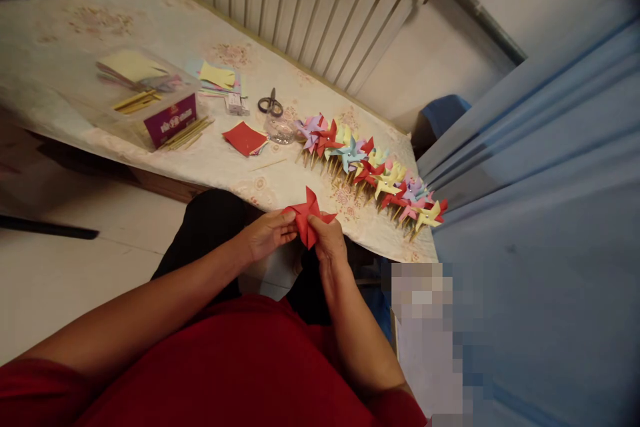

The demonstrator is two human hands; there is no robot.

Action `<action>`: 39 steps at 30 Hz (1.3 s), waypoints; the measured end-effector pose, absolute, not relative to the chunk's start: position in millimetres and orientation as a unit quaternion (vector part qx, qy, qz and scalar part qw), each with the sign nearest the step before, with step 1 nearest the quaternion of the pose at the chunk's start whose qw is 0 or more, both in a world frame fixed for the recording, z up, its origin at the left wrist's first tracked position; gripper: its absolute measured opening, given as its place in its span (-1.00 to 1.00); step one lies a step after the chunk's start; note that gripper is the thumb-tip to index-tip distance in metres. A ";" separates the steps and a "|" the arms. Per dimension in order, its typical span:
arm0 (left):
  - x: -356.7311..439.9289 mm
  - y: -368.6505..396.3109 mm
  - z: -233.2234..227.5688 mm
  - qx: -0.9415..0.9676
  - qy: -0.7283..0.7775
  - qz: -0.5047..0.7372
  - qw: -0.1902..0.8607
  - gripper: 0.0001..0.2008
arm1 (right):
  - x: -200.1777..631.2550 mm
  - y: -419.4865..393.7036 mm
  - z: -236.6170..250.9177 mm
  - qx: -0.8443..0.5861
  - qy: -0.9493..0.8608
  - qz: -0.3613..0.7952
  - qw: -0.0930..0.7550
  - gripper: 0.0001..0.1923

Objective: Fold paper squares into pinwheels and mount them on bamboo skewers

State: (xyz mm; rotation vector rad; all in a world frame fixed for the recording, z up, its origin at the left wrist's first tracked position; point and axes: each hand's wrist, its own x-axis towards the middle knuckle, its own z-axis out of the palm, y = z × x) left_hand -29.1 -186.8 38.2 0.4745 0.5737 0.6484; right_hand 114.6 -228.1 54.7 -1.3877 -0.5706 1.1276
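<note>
A red paper pinwheel (pixel 310 213), its blades folded in toward the centre, is held between my two hands just off the table's front edge. My left hand (pixel 273 230) pinches a blade on its left side. On the right, my right hand (pixel 327 237) grips it with the thumb pressed near the middle. No stick shows on this pinwheel. Beyond my hands lie a thin wooden stick (pixel 270 164) and a stack of paper squares (pixel 245 139) with red on top. A clear container of small shiny pieces (pixel 281 130) stands behind the stack.
Rows of finished pinwheels (pixel 370 170) on sticks fill the table's right side. Black scissors (pixel 271 104), a small box (pixel 237 105), coloured paper (pixel 217 75), a clear plastic bin (pixel 173 121) and loose sticks (pixel 187 133) are on the floral tablecloth (pixel 150 27). A blue curtain (pixel 540 213) hangs right.
</note>
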 end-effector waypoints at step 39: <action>-11.9 -185.3 49.2 0.316 0.366 0.437 0.758 -0.93 | 109.3 -261.8 40.5 -0.708 -0.300 0.178 0.614 -0.66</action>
